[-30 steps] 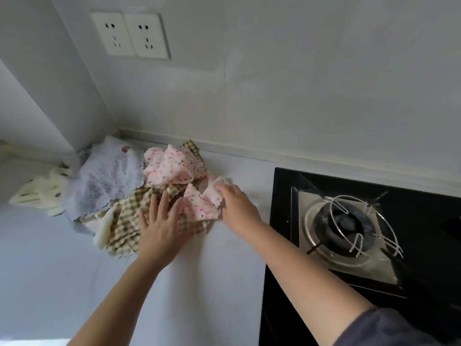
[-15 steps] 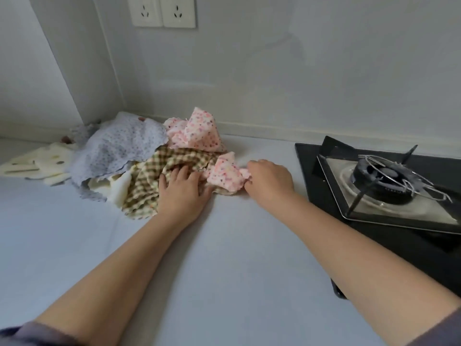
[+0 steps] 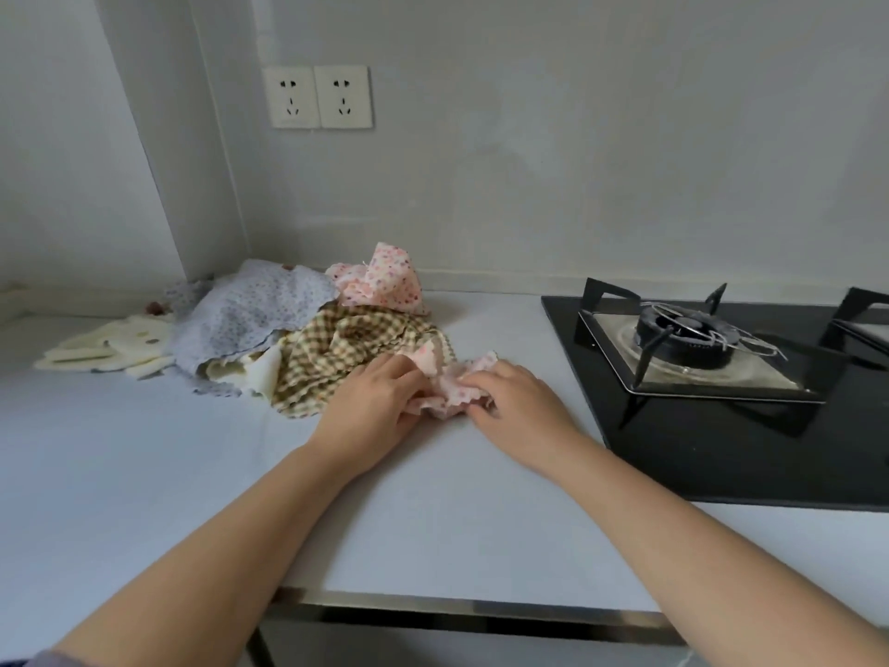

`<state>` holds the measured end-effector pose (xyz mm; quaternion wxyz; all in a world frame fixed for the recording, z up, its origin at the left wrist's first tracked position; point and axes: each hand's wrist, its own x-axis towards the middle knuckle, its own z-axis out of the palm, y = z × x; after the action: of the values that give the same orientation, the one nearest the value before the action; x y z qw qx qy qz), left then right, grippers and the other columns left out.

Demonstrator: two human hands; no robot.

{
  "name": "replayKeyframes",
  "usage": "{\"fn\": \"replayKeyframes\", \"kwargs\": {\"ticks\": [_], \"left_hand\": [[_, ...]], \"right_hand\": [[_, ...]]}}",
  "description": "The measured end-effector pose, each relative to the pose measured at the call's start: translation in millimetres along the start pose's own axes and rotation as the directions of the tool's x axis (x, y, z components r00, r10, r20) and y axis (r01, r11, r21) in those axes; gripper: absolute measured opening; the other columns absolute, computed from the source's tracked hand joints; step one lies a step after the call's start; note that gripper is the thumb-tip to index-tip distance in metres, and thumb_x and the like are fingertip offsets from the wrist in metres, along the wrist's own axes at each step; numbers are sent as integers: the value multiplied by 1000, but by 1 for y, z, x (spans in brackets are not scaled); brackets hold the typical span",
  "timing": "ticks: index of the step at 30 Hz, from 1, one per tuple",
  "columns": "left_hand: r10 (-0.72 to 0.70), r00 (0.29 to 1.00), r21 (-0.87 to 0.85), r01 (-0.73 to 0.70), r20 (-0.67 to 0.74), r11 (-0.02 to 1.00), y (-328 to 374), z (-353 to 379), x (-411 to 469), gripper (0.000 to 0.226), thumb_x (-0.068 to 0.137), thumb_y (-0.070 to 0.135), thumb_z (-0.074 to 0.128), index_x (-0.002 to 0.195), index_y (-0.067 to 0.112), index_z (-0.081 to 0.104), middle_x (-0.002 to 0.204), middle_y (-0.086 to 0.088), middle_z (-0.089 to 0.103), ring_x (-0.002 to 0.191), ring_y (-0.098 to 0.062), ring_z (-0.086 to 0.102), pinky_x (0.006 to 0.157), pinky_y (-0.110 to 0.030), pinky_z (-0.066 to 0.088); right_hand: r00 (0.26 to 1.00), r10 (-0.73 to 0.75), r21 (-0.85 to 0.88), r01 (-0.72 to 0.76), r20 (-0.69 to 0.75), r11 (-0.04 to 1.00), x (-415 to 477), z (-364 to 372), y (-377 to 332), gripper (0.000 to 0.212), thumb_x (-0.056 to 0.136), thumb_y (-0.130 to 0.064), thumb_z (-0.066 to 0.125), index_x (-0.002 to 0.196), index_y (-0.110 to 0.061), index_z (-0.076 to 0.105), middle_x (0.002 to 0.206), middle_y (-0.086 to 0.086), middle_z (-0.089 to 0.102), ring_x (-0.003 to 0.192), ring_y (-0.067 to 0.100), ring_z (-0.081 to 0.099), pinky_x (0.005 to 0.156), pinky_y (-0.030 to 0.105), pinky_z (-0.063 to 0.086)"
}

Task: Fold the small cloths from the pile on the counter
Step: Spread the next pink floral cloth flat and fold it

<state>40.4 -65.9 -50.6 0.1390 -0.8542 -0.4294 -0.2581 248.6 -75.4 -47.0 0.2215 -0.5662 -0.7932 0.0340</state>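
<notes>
- I see my left hand (image 3: 380, 406) at the near right edge of the pile (image 3: 284, 344), its fingers curled round one end of a small pink floral cloth (image 3: 450, 394).
- My right hand (image 3: 514, 402) pinches the other end, fingers bent onto the fabric.
- That cloth lies bunched on the white surface (image 3: 433, 498) between both hands, touching the checked cloth (image 3: 346, 349).
- The pile also holds a lilac dotted cloth (image 3: 250, 310), a second pink floral cloth (image 3: 385, 281) at the back by the wall, and a cream cloth (image 3: 110, 349) at the far left.
- A black gas hob (image 3: 721, 426) sits to the right, apart from the cloths.
</notes>
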Motion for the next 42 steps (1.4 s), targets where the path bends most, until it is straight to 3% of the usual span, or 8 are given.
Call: {"fn": "replayKeyframes", "kwargs": {"ticks": [8,11,15,23,26,29,33,42], "left_hand": [[-248,967,-111,240,-57,964,4,-3,-6,31,91,42,45,72,17,43,67,3,50,65,-30,57,50,-31,32],[-437,894,-170,418,-96,892,0,-5,-4,5,91,20,47,93,15,47,78,-12,64,72,-36,61,56,-39,44],[-604,788,-86,598,-120,797,-2,-9,-8,44,86,2,47,128,14,39,101,-12,65,85,-36,60,59,-36,40],[-260,965,-6,259,-24,966,1,-7,-7,51,83,39,43,133,27,45,128,4,53,120,-21,47,91,-39,35],[-282,959,-44,283,30,958,-3,0,-9,43,85,27,47,127,31,50,114,5,60,109,-22,56,82,-37,36],[-221,973,19,223,-66,975,-7,-3,-9,24,77,18,52,95,24,66,91,4,58,87,-24,61,70,-34,36],[-96,989,-68,89,-113,994,-5,-16,-5,28,59,-1,62,81,16,64,89,1,58,80,-24,59,63,-31,39],[57,998,-282,-44,38,958,9,-41,-7,38,88,38,37,60,15,47,48,2,46,44,-15,41,46,-29,36]], "right_hand": [[999,-8,192,17,-45,981,4,-6,18,21,95,-22,57,106,-24,75,107,-6,62,99,18,58,86,37,47],[991,8,201,19,-132,979,5,-8,18,17,93,-19,57,92,-15,74,97,-1,62,91,21,58,80,38,48],[975,40,314,31,-217,949,3,-14,14,7,87,-13,57,84,-13,62,85,-1,64,80,21,58,71,41,50],[973,-116,409,191,-201,892,-6,-22,4,10,89,-14,61,86,-22,66,77,-9,67,76,11,62,73,33,51],[981,-175,510,190,-77,839,-9,-21,1,13,85,-10,70,87,-22,75,83,-23,70,87,-5,65,85,17,48],[985,-159,555,96,65,826,-13,-21,0,7,88,-22,71,83,-26,73,67,-20,66,67,-5,59,69,15,43],[996,-48,629,82,-71,773,-9,-24,1,26,99,-21,54,80,-21,71,67,-1,68,54,8,58,55,22,44],[997,58,120,-65,59,991,1,-14,18,17,93,-36,54,100,-29,69,101,-10,61,103,16,56,89,36,47]]}}
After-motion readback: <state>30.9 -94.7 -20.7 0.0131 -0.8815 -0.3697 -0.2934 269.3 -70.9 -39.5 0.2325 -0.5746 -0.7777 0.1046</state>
